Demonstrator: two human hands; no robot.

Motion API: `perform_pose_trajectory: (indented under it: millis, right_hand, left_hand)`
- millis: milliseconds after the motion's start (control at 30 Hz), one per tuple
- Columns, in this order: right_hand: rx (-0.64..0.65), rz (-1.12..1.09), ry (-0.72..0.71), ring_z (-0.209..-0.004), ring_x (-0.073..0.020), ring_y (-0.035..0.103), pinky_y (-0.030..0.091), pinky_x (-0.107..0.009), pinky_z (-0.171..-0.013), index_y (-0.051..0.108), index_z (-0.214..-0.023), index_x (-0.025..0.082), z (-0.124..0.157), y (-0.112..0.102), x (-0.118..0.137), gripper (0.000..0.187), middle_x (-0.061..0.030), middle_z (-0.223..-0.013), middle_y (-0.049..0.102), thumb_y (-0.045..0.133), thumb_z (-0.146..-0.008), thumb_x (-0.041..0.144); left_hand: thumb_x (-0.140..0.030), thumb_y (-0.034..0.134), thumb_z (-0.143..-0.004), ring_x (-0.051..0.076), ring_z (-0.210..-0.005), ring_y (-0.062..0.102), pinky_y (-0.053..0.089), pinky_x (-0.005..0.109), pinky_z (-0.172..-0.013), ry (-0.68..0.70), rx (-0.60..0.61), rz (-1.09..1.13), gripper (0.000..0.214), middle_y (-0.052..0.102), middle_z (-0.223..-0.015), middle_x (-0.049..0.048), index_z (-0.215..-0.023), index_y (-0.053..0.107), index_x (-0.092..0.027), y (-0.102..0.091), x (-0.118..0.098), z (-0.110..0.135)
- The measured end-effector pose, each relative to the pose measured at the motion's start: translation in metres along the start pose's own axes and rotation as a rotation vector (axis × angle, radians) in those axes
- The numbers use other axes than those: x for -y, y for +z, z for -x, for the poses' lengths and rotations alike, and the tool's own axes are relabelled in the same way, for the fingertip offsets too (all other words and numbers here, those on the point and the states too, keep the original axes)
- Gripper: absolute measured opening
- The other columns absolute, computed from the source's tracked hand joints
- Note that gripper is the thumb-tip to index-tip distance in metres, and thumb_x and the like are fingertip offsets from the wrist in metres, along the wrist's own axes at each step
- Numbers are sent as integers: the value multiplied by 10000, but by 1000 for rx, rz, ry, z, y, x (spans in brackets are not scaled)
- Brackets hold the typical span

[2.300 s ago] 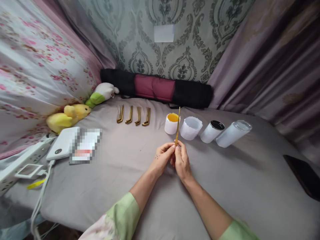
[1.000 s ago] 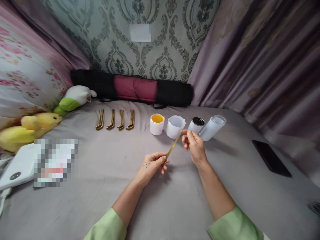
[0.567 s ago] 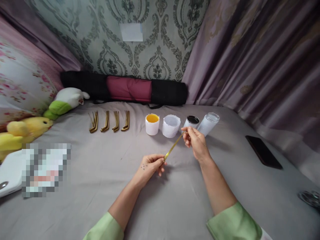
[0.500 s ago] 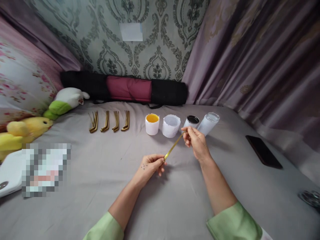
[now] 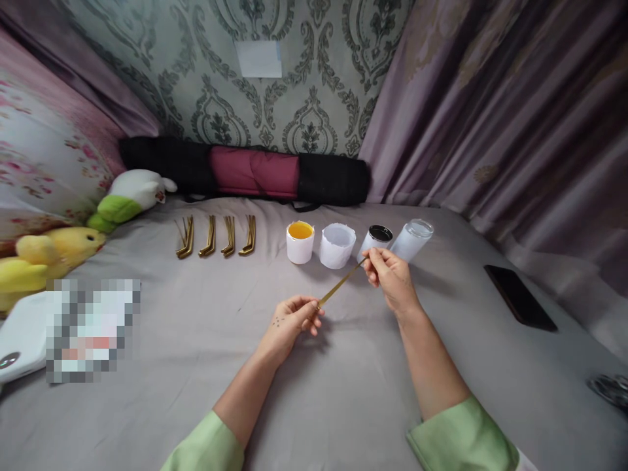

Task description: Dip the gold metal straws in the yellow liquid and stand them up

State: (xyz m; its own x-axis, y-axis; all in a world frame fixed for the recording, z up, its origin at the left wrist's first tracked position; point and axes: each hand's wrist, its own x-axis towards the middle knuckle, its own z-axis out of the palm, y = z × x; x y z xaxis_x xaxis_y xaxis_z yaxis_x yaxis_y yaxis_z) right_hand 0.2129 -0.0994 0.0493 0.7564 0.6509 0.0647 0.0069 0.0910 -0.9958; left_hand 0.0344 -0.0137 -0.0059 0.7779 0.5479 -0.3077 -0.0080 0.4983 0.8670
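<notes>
A thin, flat gold strip point(image 5: 342, 283) runs slantwise between my hands, held straight above the grey sheet. My left hand point(image 5: 296, 320) pinches its lower, nearer end between thumb and fingers. At the upper, farther end, my right hand point(image 5: 390, 275) has thumb and fingertips closed on it, close in front of a white-wrapped cup with a dark inside point(image 5: 380, 234) and a tilted-looking clear jar point(image 5: 413, 241). Left of these stand a wide white cup point(image 5: 337, 247) and a white cup with a yellow inside point(image 5: 300, 243). Several gold bent bundles point(image 5: 208, 237) lie in a row farther left.
A black and maroon roll point(image 5: 255, 171) lies along the patterned wall. Plush toys point(image 5: 63, 252) and a white object point(image 5: 24, 337) beside a blurred-out patch are at left. A dark phone point(image 5: 520, 297) lies at right, below purple curtains point(image 5: 471, 118).
The gold strip has turned a little and looks duller and less shiny. My left hand has shifted slightly left and my right hand slightly right; both still hold its ends.
</notes>
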Motion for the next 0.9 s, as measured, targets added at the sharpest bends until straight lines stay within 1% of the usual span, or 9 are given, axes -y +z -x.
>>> perform_pose_trajectory:
  millis: [133, 367, 667, 900]
  right_hand:
    - [-10, -18, -13, -408, -26, 361, 248, -158, -342, 574, -770, 168, -1, -3, -1, 263, 25, -589, 492, 562, -737, 429]
    - [-43, -14, -29, -413, -29, 367, 260, -158, -341, 568, -770, 165, -3, -9, 0, 284, 21, -590, 497, 568, -728, 445]
    - [-67, 13, -39, -412, -36, 382, 263, -169, -347, 562, -754, 176, 0, -9, 4, 288, 21, -596, 513, 573, -713, 461]
    - [-82, 21, -63, -395, -32, 382, 266, -164, -340, 559, -760, 166, 2, -9, 5, 297, 27, -575, 515, 559, -727, 461]
  left_hand:
    - [-310, 635, -696, 98, -544, 546, 437, 210, -474, -23, -13, 53, 285, 623, -768, 114, -851, 577, -78, 0, -3, 1]
    - [-310, 626, -714, 97, -579, 556, 444, 195, -503, -28, 26, 121, 304, 626, -800, 128, -891, 598, -65, -3, -2, 0]
    - [-279, 632, -713, 92, -591, 556, 446, 186, -518, -35, 31, 180, 283, 624, -790, 121, -892, 603, -62, -3, -2, -3]
    - [-243, 620, -723, 97, -603, 557, 450, 191, -528, -80, 33, 232, 249, 617, -797, 113, -891, 593, -62, -5, -4, -3]
